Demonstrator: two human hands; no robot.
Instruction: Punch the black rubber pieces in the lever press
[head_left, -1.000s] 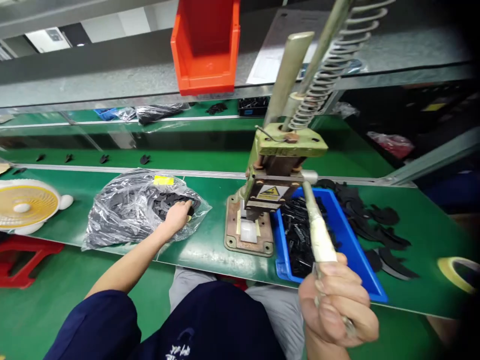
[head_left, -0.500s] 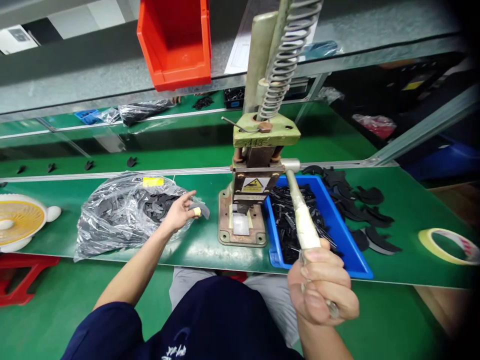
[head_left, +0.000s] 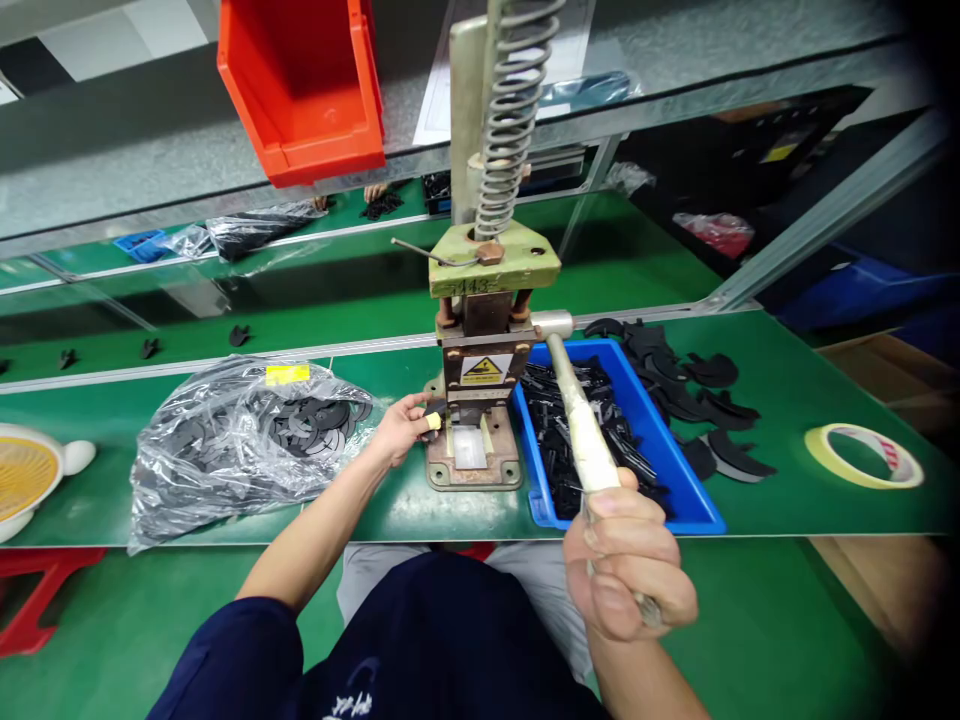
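My right hand (head_left: 631,555) is closed around the taped lever handle (head_left: 581,425) of a hand press (head_left: 491,262). The lever runs up to a metal pivot at the press's right side. My left hand (head_left: 405,428) pinches a small dark curved piece (head_left: 434,412) at the left side of the press's base plate (head_left: 474,475). A bit of yellow shows on one of its fingertips. Part of the piece is hidden by the fingers. Behind that hand lies a clear plastic bag (head_left: 225,455) filled with similar dark flat pieces.
A blue tray (head_left: 694,505) of black parts stands right of the press, with loose black curved pieces (head_left: 712,405) beyond it. Further right lies a tape roll (head_left: 817,460). An orange bin (head_left: 322,160) sits on the shelf above; a small fan (head_left: 30,470) is at far left.
My left hand has moved right with the dark piece, from beside the bag to the press base. My right hand still grips the lever. The view has shifted slightly.
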